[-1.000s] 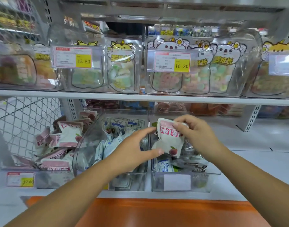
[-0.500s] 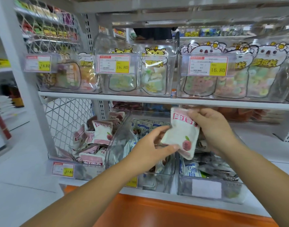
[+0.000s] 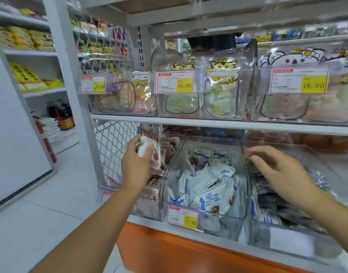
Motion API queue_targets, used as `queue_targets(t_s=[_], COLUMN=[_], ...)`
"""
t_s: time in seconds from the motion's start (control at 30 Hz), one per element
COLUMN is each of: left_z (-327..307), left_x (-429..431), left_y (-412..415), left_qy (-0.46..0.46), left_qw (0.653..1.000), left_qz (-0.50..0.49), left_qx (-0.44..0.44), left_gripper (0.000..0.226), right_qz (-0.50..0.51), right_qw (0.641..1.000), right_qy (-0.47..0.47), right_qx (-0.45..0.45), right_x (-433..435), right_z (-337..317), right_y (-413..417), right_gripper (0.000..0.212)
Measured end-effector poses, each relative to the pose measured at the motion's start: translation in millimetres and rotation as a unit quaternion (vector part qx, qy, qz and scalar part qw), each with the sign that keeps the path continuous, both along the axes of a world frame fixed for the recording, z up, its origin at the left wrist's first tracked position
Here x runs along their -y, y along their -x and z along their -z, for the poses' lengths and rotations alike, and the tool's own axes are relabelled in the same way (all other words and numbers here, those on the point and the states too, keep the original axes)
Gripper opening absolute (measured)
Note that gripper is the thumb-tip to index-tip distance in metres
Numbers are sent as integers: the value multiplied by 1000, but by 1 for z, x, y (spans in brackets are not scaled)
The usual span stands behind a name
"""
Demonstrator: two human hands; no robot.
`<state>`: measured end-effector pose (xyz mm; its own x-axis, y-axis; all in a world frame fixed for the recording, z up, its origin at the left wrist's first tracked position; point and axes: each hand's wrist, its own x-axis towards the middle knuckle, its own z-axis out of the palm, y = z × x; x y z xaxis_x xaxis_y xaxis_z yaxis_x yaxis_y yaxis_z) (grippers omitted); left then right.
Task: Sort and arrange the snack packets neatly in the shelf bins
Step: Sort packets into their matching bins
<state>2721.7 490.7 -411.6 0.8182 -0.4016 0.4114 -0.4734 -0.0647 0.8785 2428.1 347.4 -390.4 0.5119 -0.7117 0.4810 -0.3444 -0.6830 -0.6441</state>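
The left hand (image 3: pixel 135 166) grips a pink packet (image 3: pixel 147 148) above the left bin (image 3: pixel 145 207), undropped. The right hand (image 3: pixel 281 170) has loose, empty fingers; the right bin (image 3: pixel 257 233) looks mixed.

Pink-white snack packet (image 3: pixel 149 149) held upright above pink packets' bin (image 3: pixel 149 205).

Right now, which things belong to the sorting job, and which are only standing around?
Job: pink packet in left hand; right hand; blue-white packets; lower bins.
Around: upper candy bags; price tags; dark bottles.

Upper tag (image 3: pixel 175 82) 16.80; lower tag (image 3: pixel 182 216) 17.80
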Motion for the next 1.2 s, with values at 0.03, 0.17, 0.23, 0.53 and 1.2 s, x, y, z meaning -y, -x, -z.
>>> queue_targets(t_s=[0.03, 0.17, 0.23, 0.53, 1.2], left_z=[8, 32, 27, -4, 33], left_x=[2, 9, 8, 46, 63], left_y=[-13, -41, -34, 101, 135], left_qy=[-46, -327, -358, -185, -267], left_qw=[999, 933, 904, 887, 784], left_qz=[-2, -37, -94, 254, 412], left_qx=[16, 143, 215, 340, 380], left_gripper=[38, 34, 40, 44, 67], right_qz=[1, 3, 17, -47, -202], right_qw=[1000, 996, 990, 963, 902], right_qy=[2, -5, -13, -33, -280], right_qx=[-9, -94, -142, -265, -258], right_x=[1, 9, 14, 15, 47], right_z=[1, 3, 4, 3, 38], right_y=[6, 35, 50, 72, 38], right_gripper=[20, 23, 24, 16, 67])
